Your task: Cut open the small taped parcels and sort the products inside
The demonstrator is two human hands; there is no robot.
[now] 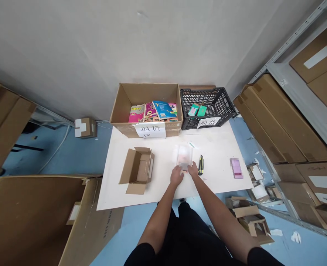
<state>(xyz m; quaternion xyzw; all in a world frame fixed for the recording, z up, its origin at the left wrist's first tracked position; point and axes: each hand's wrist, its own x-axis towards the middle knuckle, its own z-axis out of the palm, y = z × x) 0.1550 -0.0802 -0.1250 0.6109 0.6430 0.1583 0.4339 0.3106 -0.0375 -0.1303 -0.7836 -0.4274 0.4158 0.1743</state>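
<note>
A pale, flat, rectangular packet (184, 155) with a clear, shiny look lies on the white table; its face is blurred, so I cannot tell its contents. At its near left corner, the curled fingers of my left hand (176, 176) grip the edge. My right hand (192, 169) pinches the near right corner. Just right of that hand is a yellow-and-black box cutter (201, 165). To the left stands a small cardboard box (143, 168) with its flaps spread open.
Behind are a big cardboard box (119, 107) of books (163, 110) and a black crate (226, 101) holding green packets (202, 111). A pink-purple item (237, 168) lies at the table's right. Shelves of cartons (285, 118) flank the right side; a large carton (96, 218) stands left.
</note>
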